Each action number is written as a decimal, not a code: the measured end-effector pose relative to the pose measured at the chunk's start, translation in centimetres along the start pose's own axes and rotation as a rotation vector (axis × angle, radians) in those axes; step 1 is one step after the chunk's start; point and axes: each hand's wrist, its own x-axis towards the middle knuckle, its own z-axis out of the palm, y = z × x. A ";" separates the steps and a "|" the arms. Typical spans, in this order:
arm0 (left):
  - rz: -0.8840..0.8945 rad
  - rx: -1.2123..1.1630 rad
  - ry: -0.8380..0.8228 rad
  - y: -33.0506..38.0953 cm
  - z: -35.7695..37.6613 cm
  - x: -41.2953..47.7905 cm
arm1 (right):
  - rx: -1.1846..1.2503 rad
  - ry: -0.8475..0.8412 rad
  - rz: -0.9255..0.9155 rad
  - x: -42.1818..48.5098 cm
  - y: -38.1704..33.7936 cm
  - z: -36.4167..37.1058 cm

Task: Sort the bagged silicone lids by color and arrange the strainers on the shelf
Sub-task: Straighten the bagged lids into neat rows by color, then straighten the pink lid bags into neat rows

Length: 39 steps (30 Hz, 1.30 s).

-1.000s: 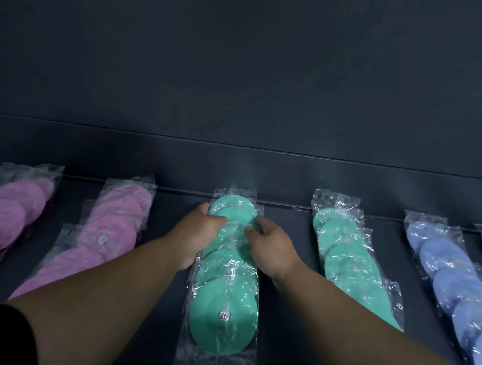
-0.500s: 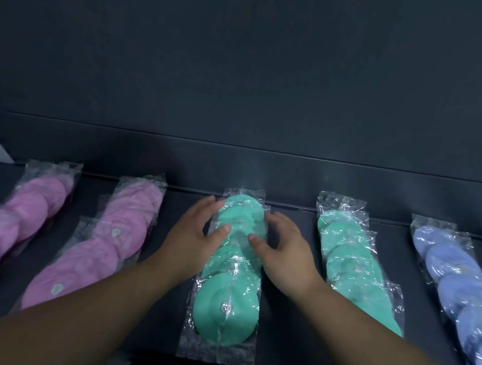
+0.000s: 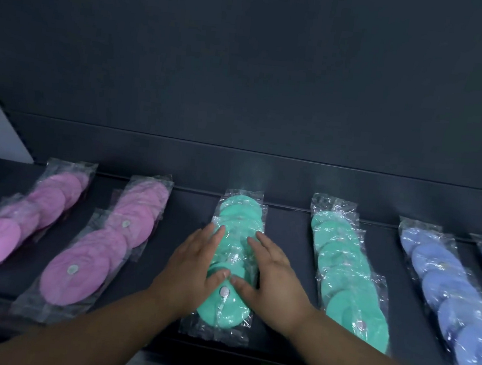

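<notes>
Here your left hand [image 3: 195, 269] and right hand [image 3: 273, 278] lay flat, fingers spread, flanking the middle green lid bag [image 3: 233, 258] on the shelf [image 3: 283, 246]; light, even pressure would square it.

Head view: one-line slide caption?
Both hands, left and right, flat on middle row of bagged green silicone lids on dark shelf.
</notes>
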 end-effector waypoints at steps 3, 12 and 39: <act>0.087 -0.028 0.068 0.3 0.2 -1.3 | -0.018 -0.003 -0.052 -0.8 0.3 -0.2; -0.048 0.082 -0.147 0.2 -0.4 -1.1 | -0.106 -0.053 -0.002 -1.0 0.3 0.0; -0.290 -0.422 -0.227 -20.9 -12.5 -7.6 | 0.226 0.101 0.590 6.1 -21.2 12.1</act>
